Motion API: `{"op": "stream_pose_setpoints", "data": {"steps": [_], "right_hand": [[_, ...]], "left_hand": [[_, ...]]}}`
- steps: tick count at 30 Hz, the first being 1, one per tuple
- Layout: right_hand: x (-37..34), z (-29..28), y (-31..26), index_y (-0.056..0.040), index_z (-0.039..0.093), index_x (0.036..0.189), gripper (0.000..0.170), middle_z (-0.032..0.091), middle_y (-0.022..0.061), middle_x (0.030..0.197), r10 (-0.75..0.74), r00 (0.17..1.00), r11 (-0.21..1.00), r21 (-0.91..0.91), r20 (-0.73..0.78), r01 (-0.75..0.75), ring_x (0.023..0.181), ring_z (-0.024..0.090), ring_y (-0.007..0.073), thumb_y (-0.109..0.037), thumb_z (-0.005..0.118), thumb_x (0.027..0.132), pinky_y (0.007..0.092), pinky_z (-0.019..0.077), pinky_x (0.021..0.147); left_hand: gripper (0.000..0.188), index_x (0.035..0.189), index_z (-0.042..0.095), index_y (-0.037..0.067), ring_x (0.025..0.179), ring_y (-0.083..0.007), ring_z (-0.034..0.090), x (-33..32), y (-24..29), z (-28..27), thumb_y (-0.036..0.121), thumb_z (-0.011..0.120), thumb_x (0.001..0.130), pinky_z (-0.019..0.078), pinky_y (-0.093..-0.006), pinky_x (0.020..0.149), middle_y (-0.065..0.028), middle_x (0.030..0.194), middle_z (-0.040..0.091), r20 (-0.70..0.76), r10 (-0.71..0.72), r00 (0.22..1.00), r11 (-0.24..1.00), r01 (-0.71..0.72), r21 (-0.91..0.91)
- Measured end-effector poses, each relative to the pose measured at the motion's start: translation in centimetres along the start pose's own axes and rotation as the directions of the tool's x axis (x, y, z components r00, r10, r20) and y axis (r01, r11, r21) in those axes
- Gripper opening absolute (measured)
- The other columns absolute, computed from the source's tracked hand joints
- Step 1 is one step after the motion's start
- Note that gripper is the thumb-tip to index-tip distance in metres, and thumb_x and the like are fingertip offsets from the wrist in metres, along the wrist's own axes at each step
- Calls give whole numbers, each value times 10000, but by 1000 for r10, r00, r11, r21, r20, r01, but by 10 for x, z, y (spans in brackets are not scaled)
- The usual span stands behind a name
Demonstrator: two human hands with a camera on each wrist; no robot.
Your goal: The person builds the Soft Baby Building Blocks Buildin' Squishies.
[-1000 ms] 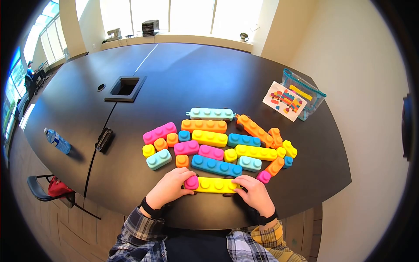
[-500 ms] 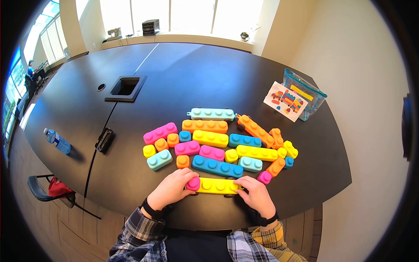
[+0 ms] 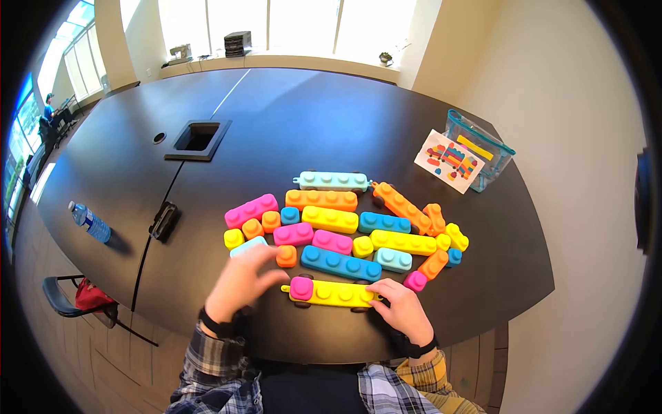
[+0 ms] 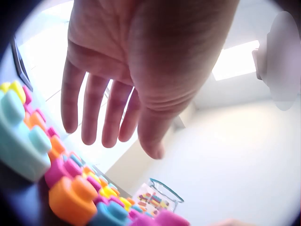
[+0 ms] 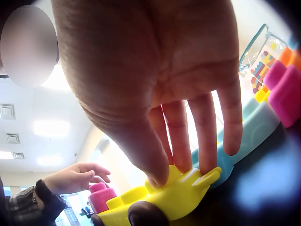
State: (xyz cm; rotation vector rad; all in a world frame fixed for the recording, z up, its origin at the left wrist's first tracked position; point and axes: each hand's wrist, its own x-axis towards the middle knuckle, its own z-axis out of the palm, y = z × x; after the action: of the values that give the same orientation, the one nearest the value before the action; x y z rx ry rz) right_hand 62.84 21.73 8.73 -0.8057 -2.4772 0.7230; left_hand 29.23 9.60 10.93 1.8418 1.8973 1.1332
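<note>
A yellow wheeled base (image 3: 338, 294) lies near the table's front edge, with a small pink block (image 3: 301, 288) on its left end. My right hand (image 3: 405, 314) pinches the base's right end between thumb and fingers; in the right wrist view the thumb and fingertips touch the yellow base (image 5: 181, 200) beside its hook. My left hand (image 3: 238, 283) is in the air left of the base, fingers extended and touching nothing, over part of a light blue block (image 3: 247, 245). In the left wrist view an orange block (image 4: 73, 200) sits below the fingers.
Rows of coloured blocks, including a long blue block (image 3: 340, 263), lie beyond the base. Behind them are a light blue wheeled base (image 3: 332, 181) and an orange one (image 3: 401, 205). A picture card (image 3: 449, 161) leans on a clear bag (image 3: 491, 150); a bottle (image 3: 89, 222) stands left.
My left hand has let go of the pink block and the base's left end and moved left and away from me. My right hand keeps its place on the base.
</note>
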Motion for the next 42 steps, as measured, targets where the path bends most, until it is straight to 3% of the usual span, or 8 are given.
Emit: {"op": "stream_pose_setpoints", "data": {"steps": [5, 13, 16, 23, 25, 29, 36, 42], "right_hand": [[0, 0, -1, -59, 709, 1138, 284, 710, 101, 1092, -4, 1000, 1000, 1, 5, 4, 996, 705, 357, -61, 783, 864, 413, 589, 849], [-1, 0, 1, -54, 707, 1137, 288, 707, 102, 1100, 0, 1000, 1000, 30, -5, 0, 1003, 705, 358, -47, 771, 856, 411, 591, 862], [-3, 1, 6, -54, 699, 1203, 348, 705, 115, 1167, 18, 999, 999, 30, 35, -19, 1063, 700, 359, -70, 783, 865, 409, 585, 908], [-3, -12, -5, -68, 609, 1434, 586, 610, 171, 1447, 132, 991, 969, 207, 8, -131, 1294, 630, 368, -154, 822, 895, 419, 526, 1081], [-2, -14, -4, -78, 580, 1476, 654, 559, 175, 1516, 141, 986, 977, 170, -84, -125, 1361, 589, 375, -165, 841, 882, 435, 491, 1132], [8, -15, -23, -82, 560, 1503, 722, 500, 160, 1584, 79, 969, 986, 163, -234, -41, 1452, 507, 368, -188, 865, 858, 466, 446, 1175], [27, -9, -42, -98, 616, 1474, 662, 622, 141, 1440, -221, 970, 975, -13, -101, 221, 1261, 614, 355, -145, 847, 855, 462, 504, 1070], [9, -11, -25, -103, 649, 1439, 618, 659, 147, 1331, -43, 995, 998, 33, -91, 46, 1210, 646, 348, -104, 836, 850, 421, 542, 1027]], "left_hand": [[261, 1099, 734, 19, 926, -330, 705, 43, -66, -37, 81, 818, 860, 572, -410, 820, -144, 1005, 727, -352, -20, 936, 975, 96, 200], [310, 998, 748, 15, 876, -308, 709, 58, -146, -41, 186, 891, 783, 586, -416, 807, -141, 965, 712, -143, -327, 934, 894, 355, 273], [322, 1011, 727, 14, 850, -313, 711, 56, -152, -39, 185, 888, 790, 588, -419, 786, -138, 958, 710, -149, -302, 942, 919, 329, 219], [313, 1148, 668, -11, 929, -253, 745, 41, -83, -47, 64, 809, 878, 625, -346, 777, -127, 1080, 727, -385, -90, 918, 907, 235, 348], [315, 1190, 663, 14, 1050, -232, 735, 36, -46, -45, 22, 786, 900, 639, -328, 820, -108, 1173, 716, -339, -99, 936, 994, 81, -67], [341, 1194, 661, 39, 1103, -200, 714, 22, 19, -29, 8, 802, 886, 661, -333, 799, -97, 1244, 703, -84, 1, 996, 994, -10, -106], [375, 1176, 654, 43, 1039, -321, 713, 5, 47, 25, 100, 836, 853, 593, -408, 883, -123, 1166, 708, 71, 150, 986, 974, -135, -180], [508, 1270, 663, 59, 1112, -328, 687, -2, 46, 25, 122, 892, 821, 573, -397, 965, -125, 1201, 693, 57, 138, 989, 985, -131, -116]]}}
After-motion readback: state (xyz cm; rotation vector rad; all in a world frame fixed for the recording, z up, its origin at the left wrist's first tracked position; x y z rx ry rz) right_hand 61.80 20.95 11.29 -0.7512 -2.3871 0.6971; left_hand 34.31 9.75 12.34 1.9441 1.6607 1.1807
